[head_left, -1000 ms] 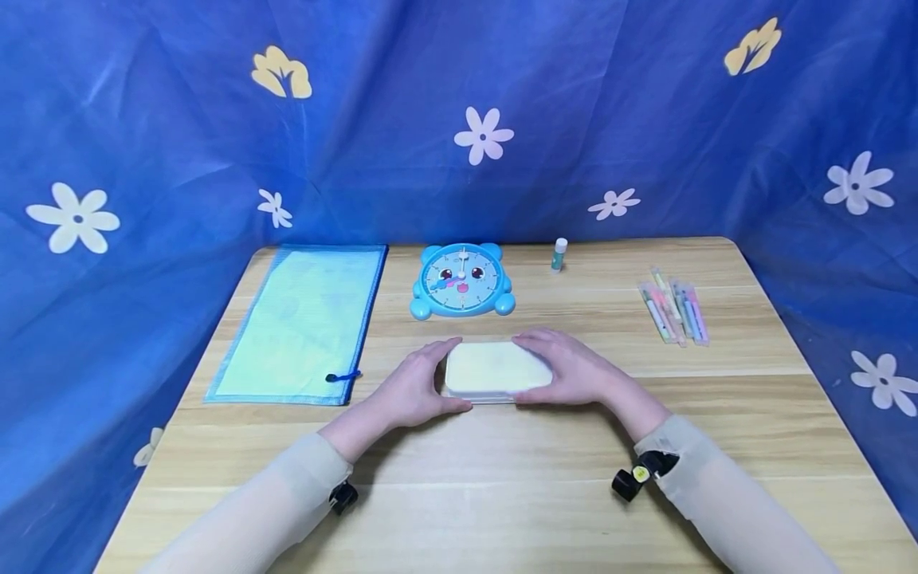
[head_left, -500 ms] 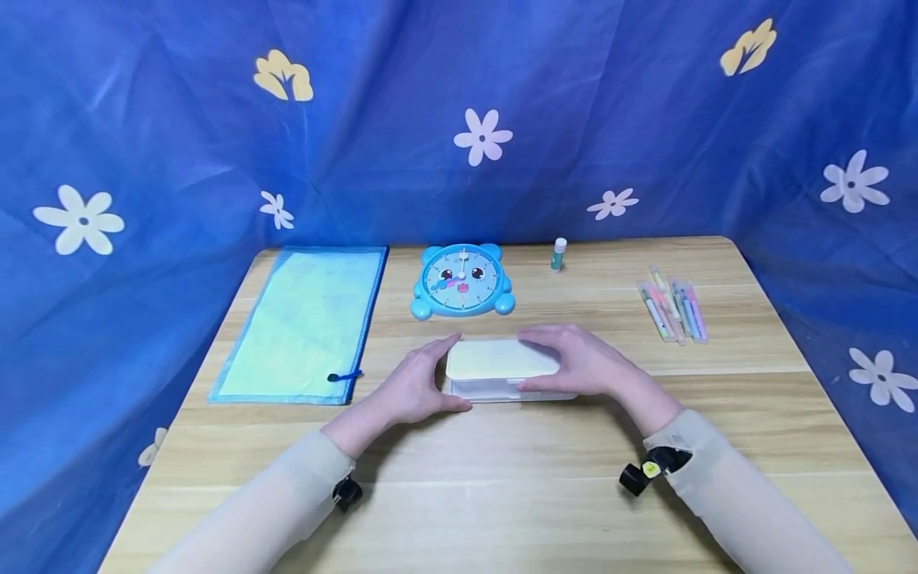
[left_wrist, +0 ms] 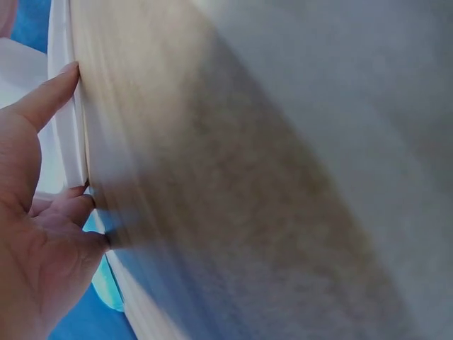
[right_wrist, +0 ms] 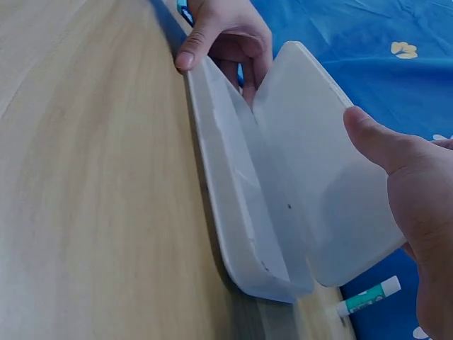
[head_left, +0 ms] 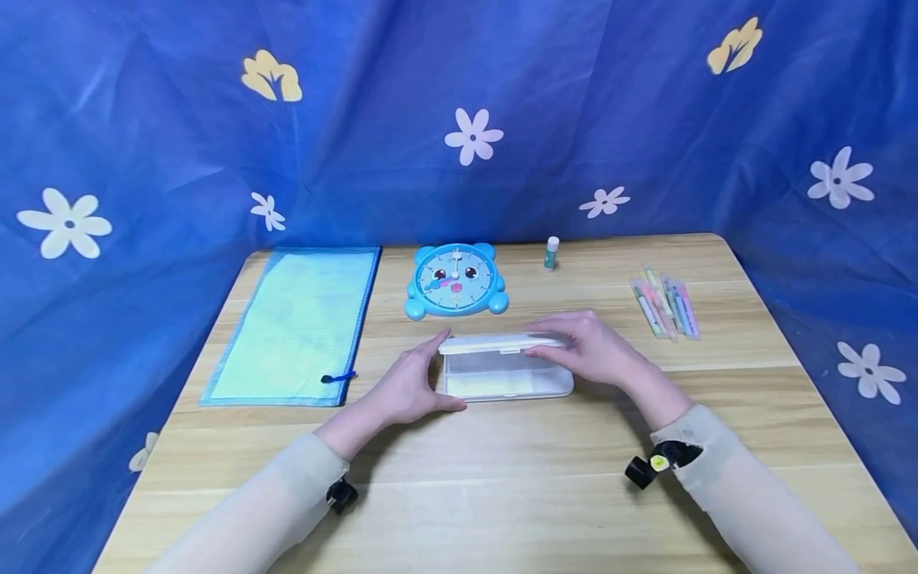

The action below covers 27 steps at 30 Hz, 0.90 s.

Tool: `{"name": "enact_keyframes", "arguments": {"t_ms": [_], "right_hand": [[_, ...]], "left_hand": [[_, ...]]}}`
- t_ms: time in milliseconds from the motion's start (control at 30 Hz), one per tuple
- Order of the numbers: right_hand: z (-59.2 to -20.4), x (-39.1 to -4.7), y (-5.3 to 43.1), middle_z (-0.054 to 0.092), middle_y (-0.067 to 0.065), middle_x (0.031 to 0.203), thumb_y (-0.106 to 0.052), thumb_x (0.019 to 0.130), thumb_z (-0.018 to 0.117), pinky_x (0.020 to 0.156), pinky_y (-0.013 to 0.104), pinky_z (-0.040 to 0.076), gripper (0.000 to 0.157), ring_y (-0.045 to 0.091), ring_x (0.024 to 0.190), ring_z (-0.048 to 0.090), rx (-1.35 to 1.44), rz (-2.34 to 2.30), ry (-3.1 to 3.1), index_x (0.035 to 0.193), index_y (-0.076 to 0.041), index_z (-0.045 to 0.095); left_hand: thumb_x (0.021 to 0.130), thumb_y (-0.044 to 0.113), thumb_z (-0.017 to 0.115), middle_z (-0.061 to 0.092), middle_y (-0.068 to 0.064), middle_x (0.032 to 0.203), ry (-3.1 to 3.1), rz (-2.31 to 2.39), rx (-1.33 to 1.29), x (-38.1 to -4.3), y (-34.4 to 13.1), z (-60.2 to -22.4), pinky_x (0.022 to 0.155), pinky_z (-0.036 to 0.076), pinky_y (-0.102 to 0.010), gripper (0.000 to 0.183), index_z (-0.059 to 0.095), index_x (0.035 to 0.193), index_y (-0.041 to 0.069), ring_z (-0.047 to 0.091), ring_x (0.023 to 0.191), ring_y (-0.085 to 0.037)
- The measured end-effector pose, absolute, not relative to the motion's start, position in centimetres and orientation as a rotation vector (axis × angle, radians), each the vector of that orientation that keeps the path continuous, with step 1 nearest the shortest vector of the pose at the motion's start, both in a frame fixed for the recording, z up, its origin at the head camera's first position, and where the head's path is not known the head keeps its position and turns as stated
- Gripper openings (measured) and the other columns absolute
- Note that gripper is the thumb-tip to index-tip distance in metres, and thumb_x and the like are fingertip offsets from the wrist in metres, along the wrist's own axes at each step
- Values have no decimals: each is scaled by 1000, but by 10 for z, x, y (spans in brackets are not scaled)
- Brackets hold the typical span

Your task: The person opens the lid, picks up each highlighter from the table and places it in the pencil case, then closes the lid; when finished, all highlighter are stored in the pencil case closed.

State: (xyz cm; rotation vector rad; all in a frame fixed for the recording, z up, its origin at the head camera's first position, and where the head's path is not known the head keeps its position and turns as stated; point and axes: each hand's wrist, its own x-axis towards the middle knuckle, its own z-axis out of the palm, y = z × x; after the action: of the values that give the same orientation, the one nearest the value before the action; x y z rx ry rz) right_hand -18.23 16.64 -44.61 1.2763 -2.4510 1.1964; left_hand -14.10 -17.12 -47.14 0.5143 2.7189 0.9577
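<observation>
White plastic, probably light and fairly stiff: the case [head_left: 495, 384] sits on the worktop [head_left: 466, 486] in front of the clock [head_left: 466, 296], its lid [head_left: 476, 345] tilted up. The left hand's [head_left: 409, 387] grip spans the base's left end; the right hand's [head_left: 598, 351] pinches the lid. Smooth walls may slip; the base is best held by its ends, the thin lid by its edge.

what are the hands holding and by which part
A white case: the left hand grips its left end; the right hand pinches the open lid near its right end.
</observation>
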Motion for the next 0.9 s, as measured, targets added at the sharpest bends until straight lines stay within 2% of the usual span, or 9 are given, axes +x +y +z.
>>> {"name": "enact_keyframes", "arguments": {"t_ms": [133, 300, 567, 767, 900], "right_hand": [[-443, -186, 171, 79, 11, 112, -9, 89, 87, 89, 38, 61, 30, 23, 105, 76, 1258, 1205, -2376, 118, -5, 81], [-442, -191, 178, 80, 7, 106, -4, 86, 88, 89, 33, 60, 24, 23, 100, 77, 1211, 1180, -2310, 110, -5, 83], [-440, -196, 188, 81, 2, 102, -2, 90, 85, 86, 31, 60, 17, 20, 94, 77, 1085, 1191, -2333, 106, -9, 84], [-439, -199, 192, 81, 1, 104, -5, 93, 82, 77, 28, 60, 15, 18, 93, 77, 973, 1197, -2387, 107, -10, 84], [-439, -202, 192, 81, 2, 103, -7, 94, 82, 70, 26, 59, 13, 19, 92, 77, 927, 1199, -2413, 107, -9, 85]], "left_hand": [[69, 47, 100, 51, -19, 157, 2732, 953, 510, -141, -172, -472, 122, 33, -48, 134, 23, 168, 4, 44, 147, -35], [69, 46, 101, 59, -8, 151, 2725, 978, 518, -141, -173, -472, 123, 31, -46, 135, 20, 169, 3, 44, 148, -30], [69, 43, 102, 60, -3, 149, 2711, 1000, 517, -143, -173, -473, 123, 31, -43, 111, 44, 156, 4, 45, 146, -24], [68, 40, 103, 58, -1, 151, 2695, 1035, 546, -144, -172, -473, 124, 28, -43, 115, 40, 160, 11, 42, 149, -24], [68, 41, 103, 55, -4, 156, 2688, 1032, 536, -144, -171, -472, 125, 27, -44, 124, 32, 165, 7, 39, 151, -25]]}}
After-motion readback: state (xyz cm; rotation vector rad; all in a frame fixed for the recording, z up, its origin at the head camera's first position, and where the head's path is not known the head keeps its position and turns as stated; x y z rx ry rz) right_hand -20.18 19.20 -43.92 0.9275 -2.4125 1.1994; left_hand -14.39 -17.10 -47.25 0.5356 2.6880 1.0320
